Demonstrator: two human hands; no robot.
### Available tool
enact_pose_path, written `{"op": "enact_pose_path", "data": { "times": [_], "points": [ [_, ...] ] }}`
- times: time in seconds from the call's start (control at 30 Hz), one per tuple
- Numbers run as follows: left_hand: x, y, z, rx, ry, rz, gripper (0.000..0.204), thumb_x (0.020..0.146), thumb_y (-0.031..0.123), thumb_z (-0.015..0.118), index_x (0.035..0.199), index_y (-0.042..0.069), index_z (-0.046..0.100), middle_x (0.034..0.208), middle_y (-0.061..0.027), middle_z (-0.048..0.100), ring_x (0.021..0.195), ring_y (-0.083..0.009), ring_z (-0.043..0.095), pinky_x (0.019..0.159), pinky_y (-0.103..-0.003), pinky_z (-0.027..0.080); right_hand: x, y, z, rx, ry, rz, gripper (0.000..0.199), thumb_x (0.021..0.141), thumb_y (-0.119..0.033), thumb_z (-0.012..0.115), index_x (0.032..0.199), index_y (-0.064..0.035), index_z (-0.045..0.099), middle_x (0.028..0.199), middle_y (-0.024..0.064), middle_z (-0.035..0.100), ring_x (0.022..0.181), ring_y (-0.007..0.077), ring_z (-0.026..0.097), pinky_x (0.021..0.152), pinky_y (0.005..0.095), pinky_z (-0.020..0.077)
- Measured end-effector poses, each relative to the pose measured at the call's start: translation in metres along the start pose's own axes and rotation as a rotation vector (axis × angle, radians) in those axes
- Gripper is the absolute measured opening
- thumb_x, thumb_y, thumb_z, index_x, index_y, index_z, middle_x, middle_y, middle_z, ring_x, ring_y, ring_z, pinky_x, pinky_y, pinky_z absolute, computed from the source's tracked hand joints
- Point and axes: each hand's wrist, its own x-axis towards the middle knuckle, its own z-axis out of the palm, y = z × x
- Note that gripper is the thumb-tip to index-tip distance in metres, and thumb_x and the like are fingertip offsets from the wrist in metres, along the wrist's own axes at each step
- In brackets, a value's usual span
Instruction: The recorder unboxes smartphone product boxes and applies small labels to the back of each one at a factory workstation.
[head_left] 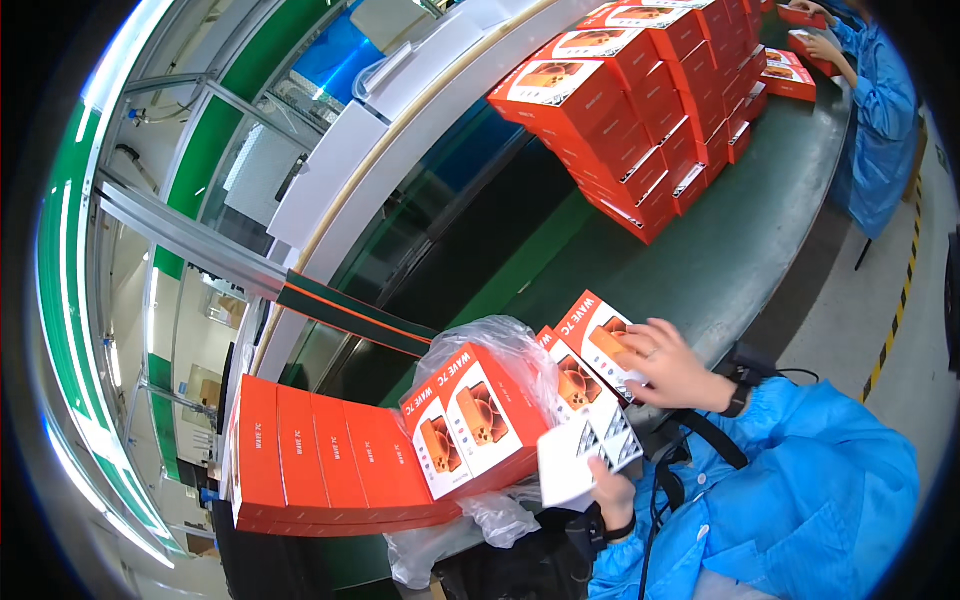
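My left hand (612, 492) is closed on a white sheet of labels (572, 462) with black-and-white printed blocks along one side. Above it, my right hand (672, 368) lies with its fingers stretched over the face of a red and white box (597, 335); a small whitish patch shows by the thumb, too unclear to name. Just left of that box, a second red and white box (572, 378) leans, partly covered by the sheet. Crumpled clear plastic (500, 335) bunches behind a pair of boxes (487, 410) with orange pictures on their white faces.
A row of red boxes (335, 455) stands at the lower left. Farther along the green table (690, 270) rises a tall stack of red boxes (640, 120). A co-worker in a blue coat (885, 120) handles boxes at the far right. A metal rail (200, 240) crosses on the left.
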Motion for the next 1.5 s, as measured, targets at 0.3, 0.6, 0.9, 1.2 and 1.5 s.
{"op": "enact_pose_path", "data": {
  "times": [0.3,0.6,0.9,1.2,1.5],
  "points": [
    [-0.023,0.012,-0.017,-0.135,-0.039,0.15,0.062,0.085,0.039,0.041,0.128,-0.006,0.04,0.125,-0.0187,0.048,0.113,-0.0278,0.05,0.098,-0.037,0.036,0.022,-0.022,0.047,-0.155,-0.143,0.001,0.054,0.082,-0.049,0.052,0.127,-0.019,0.051,0.132,0.0127,0.045,0.127,0.0413,0.032,0.1,0.0583,0.0243],
    [-0.031,0.03,-0.034,0.032,0.143,0.32,0.061,0.086,0.038,0.042,0.128,-0.007,0.039,0.125,-0.0207,0.048,0.111,-0.0287,0.051,0.093,-0.038,0.041,-0.006,0.061,-0.019,-0.359,-0.114,0.044,0.044,0.078,-0.034,0.053,0.12,-0.0195,0.055,0.128,0.0077,0.05,0.126,0.0346,0.036,0.101,0.0553,0.0262],
    [-0.011,0.044,-0.033,0.14,0.194,0.431,0.06,0.086,0.037,0.043,0.128,-0.006,0.038,0.124,-0.0211,0.048,0.109,-0.0288,0.052,0.092,-0.039,0.042,-0.045,0.192,-0.132,-0.368,-0.143,0.165,0.041,0.078,-0.015,0.048,0.117,-0.0152,0.058,0.127,0.0089,0.053,0.126,0.0345,0.036,0.104,0.0495,0.0258],
    [0.005,0.047,-0.024,0.189,0.154,0.507,0.059,0.087,0.036,0.044,0.127,-0.006,0.038,0.123,-0.0215,0.048,0.108,-0.029,0.053,0.09,-0.039,0.044,-0.045,0.191,-0.145,-0.636,-0.091,0.174,0.039,0.074,-0.008,0.055,0.112,-0.0133,0.059,0.125,0.0092,0.051,0.125,0.0292,0.04,0.102,0.058,0.0213],
    [0.019,0.051,-0.001,0.236,0.024,0.519,0.058,0.087,0.034,0.044,0.127,-0.006,0.037,0.122,-0.0219,0.048,0.106,-0.0292,0.054,0.089,-0.04,0.045,-0.031,-0.004,-0.056,0.935,-0.271,0.027,0.035,0.089,-0.027,0.058,0.11,0.0002,0.056,0.1,0.0136,0.062,0.086,0.0204,0.06,0.075,0.0324,0.0482]
  ]
}}
